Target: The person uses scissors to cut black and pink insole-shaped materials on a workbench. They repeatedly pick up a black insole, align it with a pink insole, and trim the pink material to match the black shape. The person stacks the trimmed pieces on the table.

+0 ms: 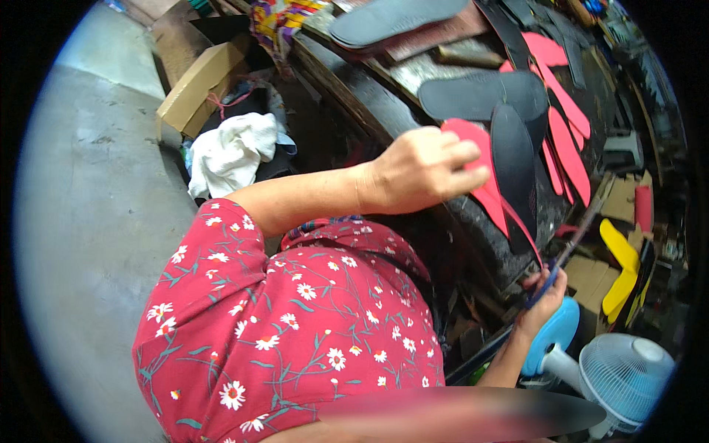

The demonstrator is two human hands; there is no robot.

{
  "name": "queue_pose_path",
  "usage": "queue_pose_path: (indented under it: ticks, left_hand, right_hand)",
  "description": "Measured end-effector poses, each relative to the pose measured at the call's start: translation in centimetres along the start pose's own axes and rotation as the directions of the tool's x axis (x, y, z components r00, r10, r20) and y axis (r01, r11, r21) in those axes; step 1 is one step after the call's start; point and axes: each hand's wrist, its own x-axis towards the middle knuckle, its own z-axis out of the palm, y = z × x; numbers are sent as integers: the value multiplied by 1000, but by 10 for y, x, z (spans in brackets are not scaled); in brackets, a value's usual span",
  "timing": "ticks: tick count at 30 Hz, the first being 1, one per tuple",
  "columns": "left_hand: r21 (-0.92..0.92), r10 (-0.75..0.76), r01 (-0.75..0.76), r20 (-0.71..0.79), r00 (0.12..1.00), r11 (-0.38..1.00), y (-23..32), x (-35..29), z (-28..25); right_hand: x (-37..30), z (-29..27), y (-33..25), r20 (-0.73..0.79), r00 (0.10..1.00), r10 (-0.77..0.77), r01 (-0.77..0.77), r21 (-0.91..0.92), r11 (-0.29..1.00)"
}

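Observation:
My left hand (425, 171) is closed, its curled fingers over the edge of a pink foam sole piece (487, 193). A narrow pink strip (523, 225) runs from beside that piece down to my right hand (545, 301). My right fingers are wrapped round the blue handles of a pair of scissors (567, 251), whose blades point up and away. Next to the pink piece lies a black insole (512, 148), and beyond it another black insole (473, 96) lies crosswise. My left palm and the tips of some fingers are hidden.
Several pink sole pieces (567, 155) and a large black sole (399, 21) lie on the dark worktable (509, 262). A white cloth (235, 151) and a cardboard box (199, 88) are at left. A fan (624, 373), a blue stool (557, 336) and yellow sole shapes (619, 269) stand at right.

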Motion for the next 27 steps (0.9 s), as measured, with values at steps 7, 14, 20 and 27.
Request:
queue_pose_path:
  ticks: [7, 14, 20, 27]
  left_hand:
    - [108, -291, 374, -448, 845, 921, -113, 37, -50]
    - [577, -526, 426, 7, 851, 697, -150, 20, -55]
    - [511, -471, 395, 21, 882, 763, -152, 19, -55]
    - [239, -92, 111, -88, 992, 965, -84, 44, 17]
  right_hand:
    - [5, 21, 29, -19, 1000, 2, 0, 96, 995]
    - [12, 29, 46, 7, 1000, -5, 4, 119, 993]
    - [12, 26, 44, 53, 999, -5, -6, 208, 978]
    - [10, 27, 42, 57, 998, 14, -27, 236, 971]
